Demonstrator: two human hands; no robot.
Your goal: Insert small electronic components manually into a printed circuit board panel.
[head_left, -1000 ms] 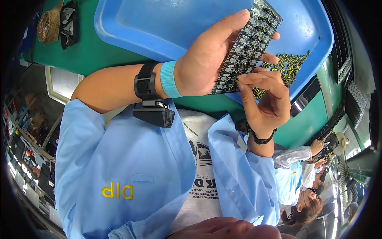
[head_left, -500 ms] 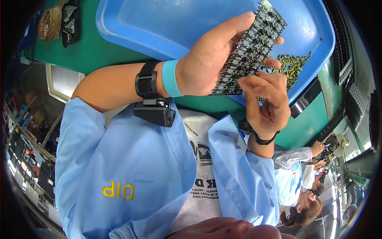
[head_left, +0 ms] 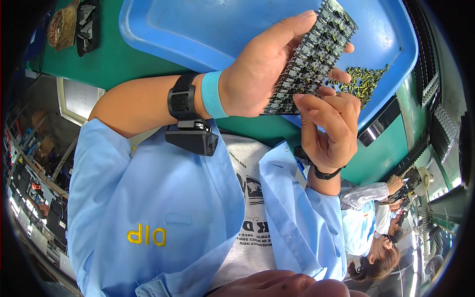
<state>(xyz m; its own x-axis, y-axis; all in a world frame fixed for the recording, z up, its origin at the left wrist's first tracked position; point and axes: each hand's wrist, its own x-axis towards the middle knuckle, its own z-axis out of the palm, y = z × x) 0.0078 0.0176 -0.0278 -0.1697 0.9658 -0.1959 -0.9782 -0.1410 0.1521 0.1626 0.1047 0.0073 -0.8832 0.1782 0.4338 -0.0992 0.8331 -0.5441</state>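
PCB panel (head_left: 315, 57) partly over blue tray (head_left: 198, 29), L hand (head_left: 255, 74) gripping its long edges, R hand (head_left: 331, 126) curled at near corner, can't tell if gripping; prob light, stiff, fragile, so best held by edges.

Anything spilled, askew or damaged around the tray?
Nothing plainly stands out. The small yellow-and-black parts lie loose but within the blue tray, and the left hand holds the dark board. Its details are too small to rule out damage.
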